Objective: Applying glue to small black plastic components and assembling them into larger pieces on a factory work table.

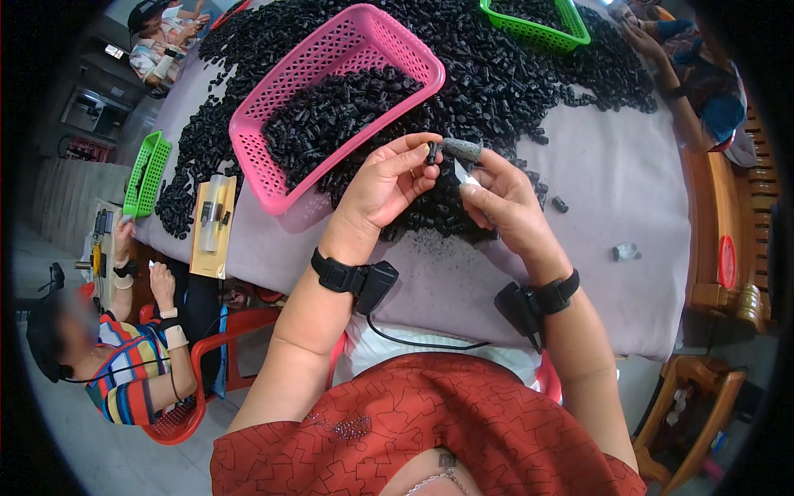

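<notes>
Between the thumb and fingers of my left hand (387,186) is pinched a small black cylindrical piece (432,154). My right hand (514,207) is closed on a small pale blade (465,174), its tip close to that piece. A worn grey finger cover (461,150) sits over my right index finger. Both hands are above the near edge of a large heap of black pieces (496,91), with fine dark shavings (434,246) on the cloth below. Left of my hands, a pink perforated basket (252,175) stands tilted in view, part-filled with the same black pieces.
Green baskets stand at the far right (579,37) and left edge (151,178) of the cloth-covered table (612,165). A yellow card with a clear tube (215,217) lies left; a whitish lump (626,251) lies right. Other people sit around the table; one occupies a red chair (198,376).
</notes>
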`<action>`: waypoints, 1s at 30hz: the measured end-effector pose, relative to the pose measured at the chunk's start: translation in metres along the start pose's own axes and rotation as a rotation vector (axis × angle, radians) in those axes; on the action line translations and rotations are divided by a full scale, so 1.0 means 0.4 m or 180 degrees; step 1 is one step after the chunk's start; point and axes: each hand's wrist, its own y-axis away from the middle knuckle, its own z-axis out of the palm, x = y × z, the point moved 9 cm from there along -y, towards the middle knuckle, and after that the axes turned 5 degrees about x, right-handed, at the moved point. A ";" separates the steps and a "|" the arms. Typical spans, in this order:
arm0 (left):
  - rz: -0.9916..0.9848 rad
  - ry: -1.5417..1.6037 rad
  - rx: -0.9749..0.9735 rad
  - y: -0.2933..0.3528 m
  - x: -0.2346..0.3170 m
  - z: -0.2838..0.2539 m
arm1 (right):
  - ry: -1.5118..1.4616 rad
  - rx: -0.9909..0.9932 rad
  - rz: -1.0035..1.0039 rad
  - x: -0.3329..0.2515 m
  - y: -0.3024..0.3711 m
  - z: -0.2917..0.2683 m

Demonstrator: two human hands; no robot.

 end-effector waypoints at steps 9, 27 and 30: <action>-0.0198 0.0163 -0.0215 0.001 -0.033 0.027 | -0.0019 -0.0280 0.0112 0.006 0.006 0.022; -0.0286 0.0208 -0.0407 0.003 -0.048 0.032 | -0.0017 -0.0326 0.0111 0.006 0.004 0.024; -0.0263 0.0141 -0.0429 0.002 -0.048 0.029 | 0.0081 -0.0326 0.0109 0.005 0.004 0.025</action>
